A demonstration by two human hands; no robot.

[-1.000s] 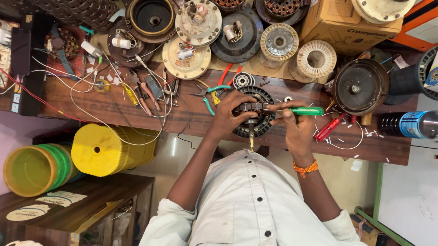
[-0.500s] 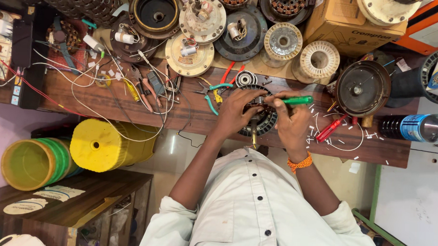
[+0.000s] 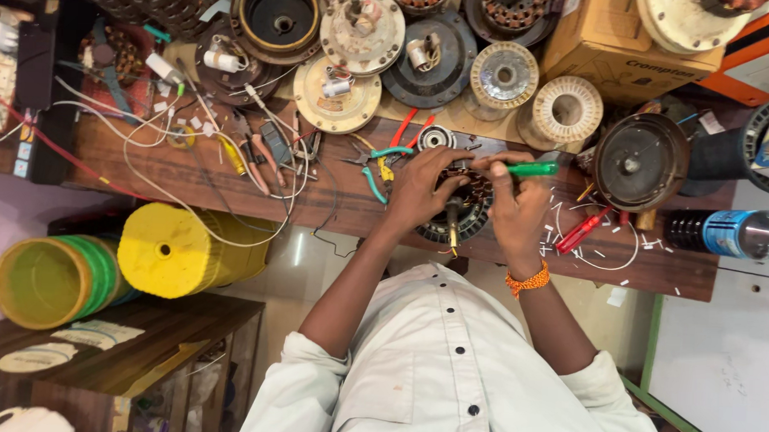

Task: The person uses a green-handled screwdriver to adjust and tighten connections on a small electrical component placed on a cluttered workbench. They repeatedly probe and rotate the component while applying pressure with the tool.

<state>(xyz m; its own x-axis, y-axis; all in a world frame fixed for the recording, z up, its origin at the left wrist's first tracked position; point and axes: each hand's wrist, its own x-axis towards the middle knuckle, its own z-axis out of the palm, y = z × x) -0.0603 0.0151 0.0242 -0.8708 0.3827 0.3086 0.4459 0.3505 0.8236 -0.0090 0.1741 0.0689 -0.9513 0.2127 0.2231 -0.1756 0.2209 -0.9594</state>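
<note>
A dark round motor stator with copper windings (image 3: 468, 212) lies at the near edge of the wooden workbench (image 3: 232, 181), its shaft pointing toward me. My left hand (image 3: 418, 190) grips the stator's left side and top. My right hand (image 3: 516, 210), with an orange thread band at the wrist, holds a green-handled screwdriver (image 3: 533, 169) over the stator's upper right part, fingertips close to those of the left hand. The screwdriver's tip is hidden behind my fingers.
Teal-handled pliers (image 3: 378, 166) and red-handled cutters (image 3: 582, 233) lie beside the stator among snipped white wire bits. Motor covers, wire spools (image 3: 565, 108), a cardboard box (image 3: 629, 37), loose cables and a blue-labelled bottle (image 3: 729, 233) crowd the bench. Yellow drums (image 3: 179, 251) lie below.
My right hand with the screwdriver has shifted up and slightly left over the stator, nearer my left hand's fingers. The left hand keeps its grip on the stator.
</note>
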